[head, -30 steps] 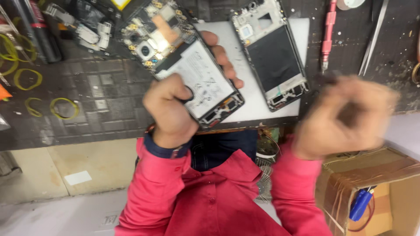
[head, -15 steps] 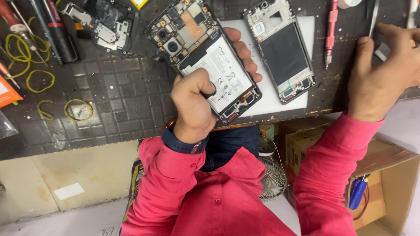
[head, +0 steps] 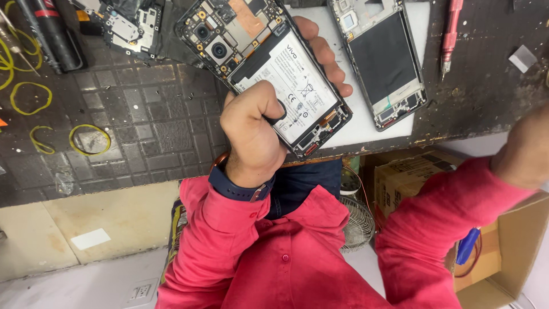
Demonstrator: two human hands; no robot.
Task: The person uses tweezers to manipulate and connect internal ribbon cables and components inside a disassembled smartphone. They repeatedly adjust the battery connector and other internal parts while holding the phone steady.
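My left hand (head: 257, 137) keeps its grip on the opened phone (head: 269, 68) above the mat's near edge, while my right hand (head: 523, 149) has swung off right, fingers out of view, grip unknowable.

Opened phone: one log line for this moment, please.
left hand: holds opened phone | right hand: mostly out of frame | second phone frame: on bench

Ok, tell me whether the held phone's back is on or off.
Off: the phone in the left hand shows bare battery, cameras and circuit board.
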